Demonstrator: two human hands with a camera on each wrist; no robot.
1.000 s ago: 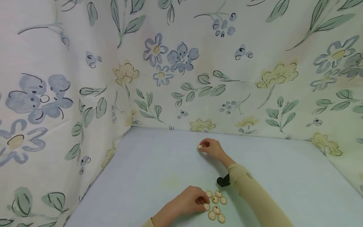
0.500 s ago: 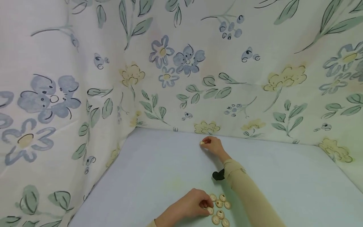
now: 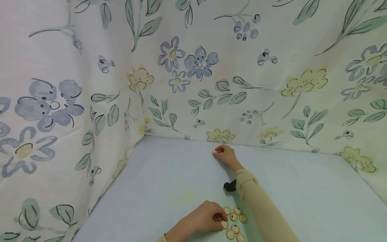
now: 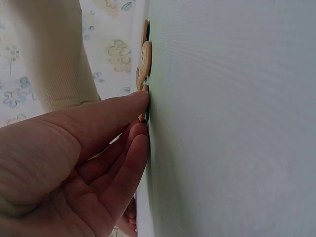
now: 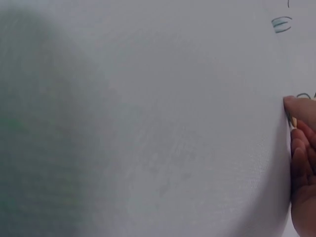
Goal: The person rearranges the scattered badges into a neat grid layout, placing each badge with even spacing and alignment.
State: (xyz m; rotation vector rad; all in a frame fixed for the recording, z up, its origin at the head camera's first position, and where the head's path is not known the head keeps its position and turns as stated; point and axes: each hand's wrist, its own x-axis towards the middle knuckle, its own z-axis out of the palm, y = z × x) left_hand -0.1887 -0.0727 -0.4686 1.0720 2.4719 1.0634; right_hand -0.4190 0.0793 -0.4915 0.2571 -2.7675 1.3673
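Note:
Low in the head view, my left hand (image 3: 205, 216) pinches a round wooden disc (image 3: 224, 224) with a face drawn on it, at the left side of a cluster of similar discs (image 3: 234, 229). The left wrist view shows the thumb and fingers of my left hand (image 4: 84, 158) at the edge of a disc (image 4: 144, 116), right by the table surface. Farther off, my right hand (image 3: 226, 154) pinches another small disc (image 3: 214, 152) close over the back of the table. In the right wrist view, my right hand (image 5: 302, 153) mostly covers its disc (image 5: 294, 122).
A pale table (image 3: 169, 174) spreads around the hands. Floral curtain (image 3: 257, 101) hangs along its back and sides. The black wrist camera (image 3: 230, 186) sticks out from the right sleeve (image 3: 260, 198), which reaches over the table beside the discs.
My right hand has moved a little toward the back curtain and left, still holding its disc. The left hand stays at its disc. The head view has shifted slightly.

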